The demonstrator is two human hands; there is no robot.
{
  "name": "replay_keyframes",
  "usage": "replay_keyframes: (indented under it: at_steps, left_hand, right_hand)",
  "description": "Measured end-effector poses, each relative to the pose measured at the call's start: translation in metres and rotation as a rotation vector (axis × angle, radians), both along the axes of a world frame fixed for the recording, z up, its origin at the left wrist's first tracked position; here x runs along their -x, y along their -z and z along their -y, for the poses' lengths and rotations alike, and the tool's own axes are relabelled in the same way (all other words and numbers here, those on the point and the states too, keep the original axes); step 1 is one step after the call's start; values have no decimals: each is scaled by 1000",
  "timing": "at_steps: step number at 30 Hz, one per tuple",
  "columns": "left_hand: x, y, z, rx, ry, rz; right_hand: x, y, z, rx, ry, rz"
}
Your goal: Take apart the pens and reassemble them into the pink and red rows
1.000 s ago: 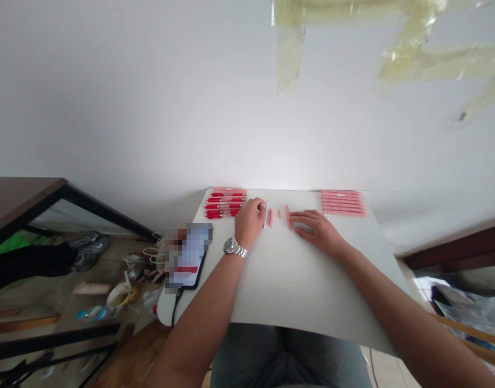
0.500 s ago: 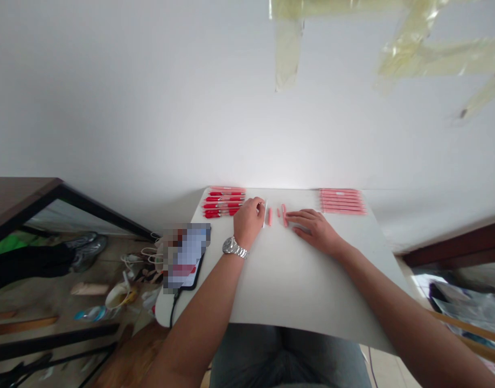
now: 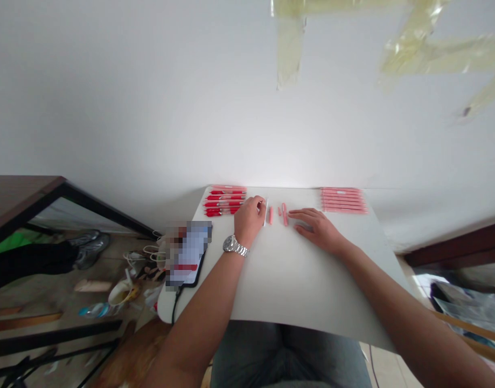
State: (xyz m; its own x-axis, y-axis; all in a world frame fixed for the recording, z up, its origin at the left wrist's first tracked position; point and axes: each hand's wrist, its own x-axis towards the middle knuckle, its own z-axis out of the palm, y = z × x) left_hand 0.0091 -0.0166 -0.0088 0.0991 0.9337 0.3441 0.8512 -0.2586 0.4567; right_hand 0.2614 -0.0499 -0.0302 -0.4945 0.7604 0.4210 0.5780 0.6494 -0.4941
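Observation:
My left hand (image 3: pixel 248 220), with a metal watch on its wrist, rests on the white table with its fingers curled at a thin white stick (image 3: pixel 265 213), which looks like a pen refill. To the right of that stick lie a short pink tube (image 3: pixel 271 215), a small pink piece (image 3: pixel 279 211) and a longer pink pen part (image 3: pixel 285 214). Flat on the tabletop, my right hand (image 3: pixel 312 222) has its fingers stretched out and apart. Its fingertips point at the longer pink part, with a slight gap between, and it holds nothing.
Several red pens (image 3: pixel 225 203) lie in a row at the table's back left. A row of pink pens (image 3: pixel 344 200) is at the back right. A phone (image 3: pixel 190 258) with a cable lies by the left edge. Behind the table (image 3: pixel 295 285) stands a white wall.
My right hand has drawn slightly right, off the longer pink part it was touching. My left hand and the laid-out pieces look the same; the view has shifted a little.

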Motion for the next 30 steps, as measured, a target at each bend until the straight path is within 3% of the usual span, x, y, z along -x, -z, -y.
replay_keyframes:
  at_steps: [8, 14, 30]
  left_hand:
    - [2, 1, -2, -5, 17, 5]
    - [3, 4, -2, -15, 41, 21]
    - [3, 6, 0, 4, 93, 37]
  right_hand:
    - [-4, -3, 2, 84, 173, -182]
    - [-8, -5, 1, 57, 297, -259]
    - [-7, -2, 1, 114, 295, -262]
